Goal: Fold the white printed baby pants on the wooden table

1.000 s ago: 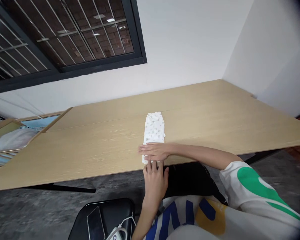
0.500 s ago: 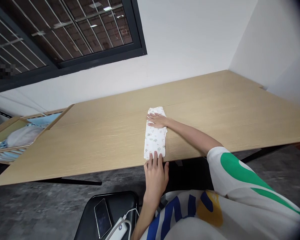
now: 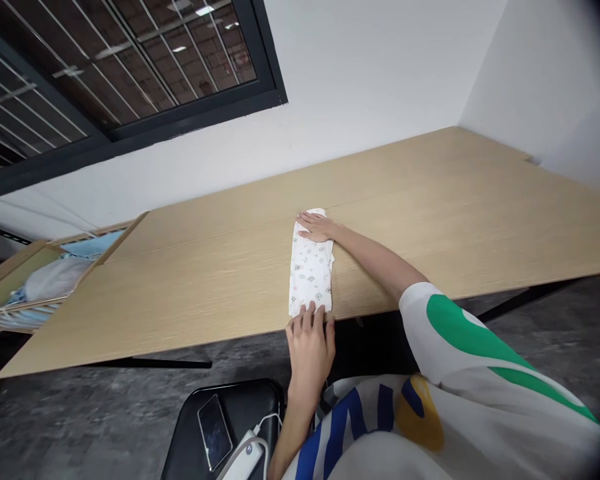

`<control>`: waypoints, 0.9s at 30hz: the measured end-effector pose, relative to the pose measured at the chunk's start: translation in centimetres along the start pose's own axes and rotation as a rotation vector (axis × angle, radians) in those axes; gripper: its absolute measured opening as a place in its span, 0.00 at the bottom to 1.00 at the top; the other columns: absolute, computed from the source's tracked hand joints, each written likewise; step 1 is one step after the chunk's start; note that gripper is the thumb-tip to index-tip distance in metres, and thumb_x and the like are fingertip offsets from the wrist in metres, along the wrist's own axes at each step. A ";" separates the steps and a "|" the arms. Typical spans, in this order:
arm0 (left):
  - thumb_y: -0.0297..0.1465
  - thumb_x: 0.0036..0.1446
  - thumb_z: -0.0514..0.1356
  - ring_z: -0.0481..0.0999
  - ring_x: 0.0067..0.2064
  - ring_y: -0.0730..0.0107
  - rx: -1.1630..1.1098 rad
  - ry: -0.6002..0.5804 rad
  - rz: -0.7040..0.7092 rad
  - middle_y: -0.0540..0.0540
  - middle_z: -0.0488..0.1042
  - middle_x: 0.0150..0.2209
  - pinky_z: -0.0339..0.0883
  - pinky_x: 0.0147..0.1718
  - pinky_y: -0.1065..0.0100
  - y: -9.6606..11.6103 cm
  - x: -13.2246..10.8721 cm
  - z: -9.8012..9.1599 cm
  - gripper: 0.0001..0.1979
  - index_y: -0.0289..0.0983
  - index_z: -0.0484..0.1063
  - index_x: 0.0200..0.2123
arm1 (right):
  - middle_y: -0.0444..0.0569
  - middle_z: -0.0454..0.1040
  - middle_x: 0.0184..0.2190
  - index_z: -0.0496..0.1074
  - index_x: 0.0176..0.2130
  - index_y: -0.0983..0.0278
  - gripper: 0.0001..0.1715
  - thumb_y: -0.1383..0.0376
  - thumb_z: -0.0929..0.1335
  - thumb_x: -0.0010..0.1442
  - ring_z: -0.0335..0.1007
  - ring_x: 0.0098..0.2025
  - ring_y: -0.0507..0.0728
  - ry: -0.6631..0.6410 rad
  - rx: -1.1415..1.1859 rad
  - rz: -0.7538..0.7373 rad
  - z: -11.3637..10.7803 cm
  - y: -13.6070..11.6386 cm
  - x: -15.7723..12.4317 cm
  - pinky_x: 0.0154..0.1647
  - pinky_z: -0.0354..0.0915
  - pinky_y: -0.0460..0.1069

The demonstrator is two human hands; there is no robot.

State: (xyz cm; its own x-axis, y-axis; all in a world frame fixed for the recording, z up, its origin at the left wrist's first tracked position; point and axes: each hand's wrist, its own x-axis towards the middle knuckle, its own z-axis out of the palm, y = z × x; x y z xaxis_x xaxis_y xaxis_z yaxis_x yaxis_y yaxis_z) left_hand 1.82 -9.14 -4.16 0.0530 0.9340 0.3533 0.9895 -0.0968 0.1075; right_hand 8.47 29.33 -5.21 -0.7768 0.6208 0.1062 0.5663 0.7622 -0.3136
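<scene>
A folded white cloth (image 3: pixel 310 273) with small printed figures lies flat as a narrow strip on the light wooden table (image 3: pixel 220 267), its near end close to the front edge. My right hand (image 3: pixel 317 227) rests palm down on the strip's far end, fingers stretched to the left. At the near end, the fingertips of my left hand (image 3: pixel 310 343) touch the cloth's edge, with the fingers extended and the thumb apart. Neither hand grasps anything. A small uneven bit of fabric sticks out on the strip's right side.
A wooden crib (image 3: pixel 55 280) with pale blue and white bedding adjoins the table at left. Below the front edge, a black chair (image 3: pixel 185 427) holds a phone (image 3: pixel 215 432) and a white power bank (image 3: pixel 245 457) with a cable. A wall with a barred window (image 3: pixel 150 67) rises behind.
My right hand has slid slightly farther toward the cloth's far end, uncovering more of its middle. My left hand stays at the near edge. The camera view has shifted a little.
</scene>
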 end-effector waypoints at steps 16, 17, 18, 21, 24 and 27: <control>0.35 0.71 0.58 0.76 0.52 0.61 -0.352 -0.033 0.083 0.44 0.79 0.50 0.66 0.55 0.55 0.1 1.5 -0.6 0.11 0.42 0.77 0.51 | 0.64 0.51 0.75 0.52 0.75 0.72 0.50 0.55 0.69 0.64 0.48 0.76 0.72 0.013 0.115 -0.142 -5.2 -1.9 -9.5 0.75 0.49 0.64; 0.34 0.71 0.58 0.76 0.52 0.61 -0.379 -0.023 0.083 0.44 0.79 0.50 0.67 0.55 0.56 -0.8 1.6 -0.6 0.10 0.42 0.78 0.50 | 0.64 0.58 0.73 0.55 0.74 0.69 0.45 0.55 0.68 0.65 0.55 0.73 0.71 0.019 0.133 -0.154 -5.5 -3.0 -11.2 0.72 0.54 0.64; 0.34 0.71 0.59 0.76 0.53 0.61 -0.400 -0.021 0.086 0.44 0.79 0.50 0.67 0.55 0.56 -1.5 1.7 -0.5 0.10 0.43 0.78 0.49 | 0.63 0.65 0.68 0.60 0.72 0.67 0.40 0.56 0.67 0.66 0.62 0.69 0.70 0.010 0.159 -0.168 -5.8 -4.2 -13.0 0.68 0.60 0.64; 0.35 0.70 0.59 0.76 0.54 0.61 -0.459 -0.048 0.094 0.45 0.79 0.51 0.68 0.56 0.57 -2.7 1.9 -0.5 0.10 0.44 0.79 0.50 | 0.58 0.77 0.53 0.74 0.60 0.62 0.25 0.56 0.68 0.67 0.74 0.54 0.66 -0.018 0.212 -0.186 -6.0 -7.5 -18.5 0.57 0.69 0.61; 0.35 0.69 0.61 0.75 0.56 0.61 -0.500 -0.089 0.087 0.46 0.78 0.52 0.69 0.58 0.57 -3.1 2.1 -0.5 0.11 0.44 0.79 0.51 | 0.54 0.78 0.45 0.79 0.52 0.60 0.17 0.57 0.71 0.65 0.75 0.47 0.64 -0.057 0.234 -0.174 -5.6 -9.6 -23.2 0.50 0.70 0.58; 0.35 0.69 0.60 0.74 0.55 0.62 -0.515 -0.108 0.068 0.46 0.78 0.53 0.69 0.58 0.57 -3.3 2.3 -0.6 0.10 0.45 0.81 0.49 | 0.53 0.78 0.47 0.79 0.52 0.58 0.18 0.56 0.73 0.64 0.75 0.48 0.64 -0.077 0.275 -0.172 -4.8 -10.5 -26.4 0.48 0.70 0.57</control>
State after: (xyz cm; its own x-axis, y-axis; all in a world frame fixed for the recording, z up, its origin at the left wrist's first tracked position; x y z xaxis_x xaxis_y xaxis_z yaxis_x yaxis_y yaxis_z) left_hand -1.35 -6.90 -3.17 0.1547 0.9472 0.2807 0.7906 -0.2891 0.5399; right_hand 24.38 5.84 -0.18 -0.8791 0.4634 0.1116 0.3373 0.7703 -0.5412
